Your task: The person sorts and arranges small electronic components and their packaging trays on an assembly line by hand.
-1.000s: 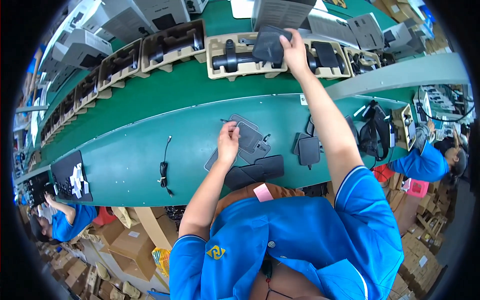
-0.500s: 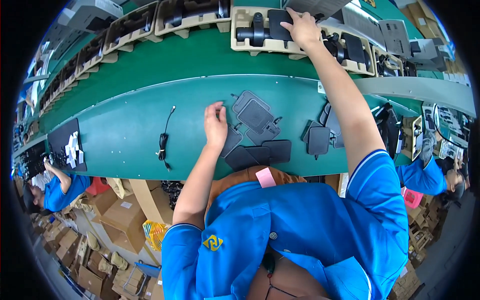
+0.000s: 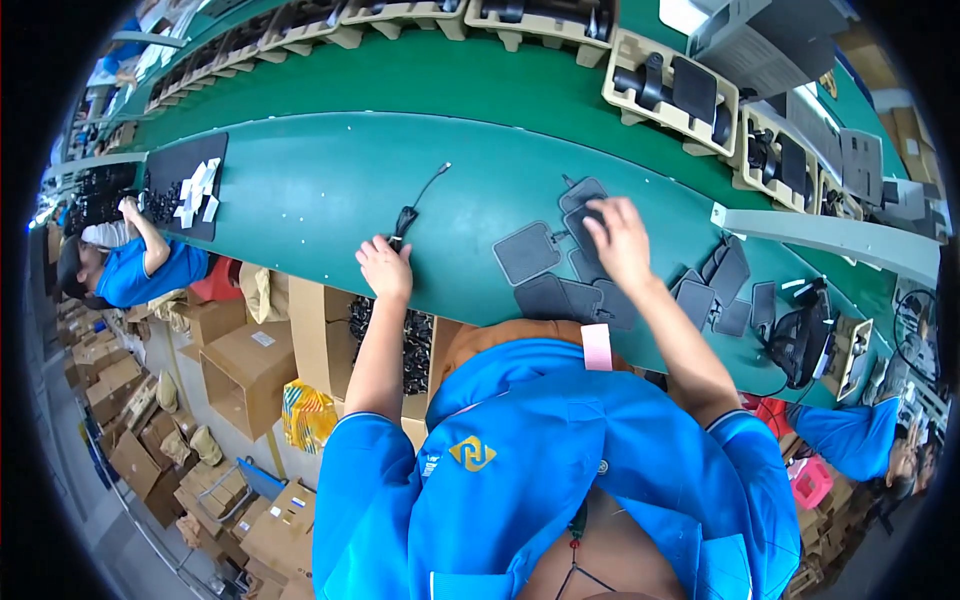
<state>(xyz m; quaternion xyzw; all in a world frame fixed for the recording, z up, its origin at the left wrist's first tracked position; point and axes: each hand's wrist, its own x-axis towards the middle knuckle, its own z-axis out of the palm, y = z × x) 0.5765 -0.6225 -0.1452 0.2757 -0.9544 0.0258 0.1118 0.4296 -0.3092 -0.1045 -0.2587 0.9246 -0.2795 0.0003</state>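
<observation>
My left hand (image 3: 385, 268) reaches to the near end of a bundled black cable (image 3: 405, 217), fingers spread and touching or just over it. The cable's lower end is hidden by that hand; its thin plug end points away from me. My right hand (image 3: 622, 245) is over a loose group of flat dark-grey rectangular pads with short cable stubs. Its fingers are apart at the edge of one upper pad (image 3: 576, 222). A separate pad (image 3: 527, 254) lies to the left, and more overlap nearer my body.
Moulded trays (image 3: 672, 92) with black parts line the green bench's (image 3: 300, 190) far side. More pads (image 3: 695, 300) and a black bag-like item (image 3: 800, 335) lie right. A grey metal bar (image 3: 830, 225) crosses there. Co-workers sit at both sides; cardboard boxes (image 3: 245, 360) stand below.
My right hand has come back from the far tray to the pads. My left hand has moved from beside the pads to the cable. The whole view has turned left.
</observation>
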